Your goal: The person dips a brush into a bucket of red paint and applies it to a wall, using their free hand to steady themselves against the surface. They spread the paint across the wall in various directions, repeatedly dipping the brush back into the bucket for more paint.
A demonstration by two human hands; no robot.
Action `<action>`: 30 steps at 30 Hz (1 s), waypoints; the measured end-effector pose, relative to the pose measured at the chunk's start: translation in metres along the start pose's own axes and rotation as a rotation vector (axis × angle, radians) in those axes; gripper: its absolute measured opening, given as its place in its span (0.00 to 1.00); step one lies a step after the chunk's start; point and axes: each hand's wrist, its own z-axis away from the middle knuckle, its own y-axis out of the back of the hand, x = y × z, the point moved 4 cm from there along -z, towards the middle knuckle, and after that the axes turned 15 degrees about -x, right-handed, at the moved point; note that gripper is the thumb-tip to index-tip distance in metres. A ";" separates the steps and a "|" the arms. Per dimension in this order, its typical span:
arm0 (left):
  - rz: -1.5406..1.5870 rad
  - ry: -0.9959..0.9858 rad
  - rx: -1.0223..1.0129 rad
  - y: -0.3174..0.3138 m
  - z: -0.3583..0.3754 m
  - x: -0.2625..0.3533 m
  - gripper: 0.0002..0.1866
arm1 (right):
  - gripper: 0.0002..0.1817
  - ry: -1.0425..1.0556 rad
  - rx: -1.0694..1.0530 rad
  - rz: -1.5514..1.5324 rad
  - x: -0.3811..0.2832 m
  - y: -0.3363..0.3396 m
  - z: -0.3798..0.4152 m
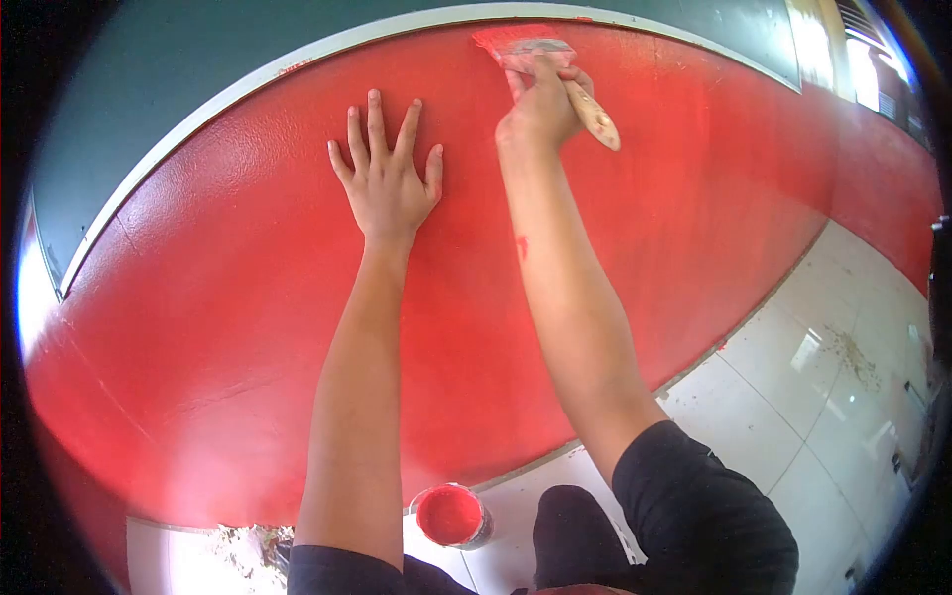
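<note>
The right hand is closed around a paintbrush, gripping it where the handle meets the metal band. The pale wooden handle, smeared with red, sticks out past the hand toward the lower right, and the bristles, loaded with red paint, press flat against the red wall at the very top of the painted area, just under the white trim line that divides the red from the grey-green wall above. A small streak of red paint marks the right forearm.

The left hand holds nothing: it lies flat on the red wall with the palm against the surface and all five fingers spread wide, to the left of the brush hand and a little lower. The two hands are near each other but do not touch.

Both arms reach up from short black sleeves at the bottom of the view. Between the arms, at the foot of the wall, an open paint can stands on the white tiled floor, filled with red paint. Some debris lies on the floor by the wall at the lower left, and more scattered specks show on the tiles at the right.
</note>
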 end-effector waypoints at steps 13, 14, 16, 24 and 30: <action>0.012 -0.002 -0.010 -0.003 0.000 -0.003 0.29 | 0.11 0.036 -0.036 0.065 0.015 0.052 0.074; 0.014 -0.009 -0.019 -0.005 0.001 -0.004 0.29 | 0.11 -0.020 0.037 0.093 0.007 0.076 0.115; 0.026 -0.016 -0.021 -0.005 -0.001 -0.004 0.28 | 0.14 -0.189 0.416 0.195 -0.012 0.144 0.216; 0.062 -0.016 0.021 -0.005 0.003 -0.006 0.26 | 0.13 -0.611 0.434 0.670 -0.130 0.230 0.324; 0.059 -0.030 0.049 -0.010 0.006 -0.014 0.26 | 0.06 0.060 -0.832 1.242 -0.095 0.078 0.121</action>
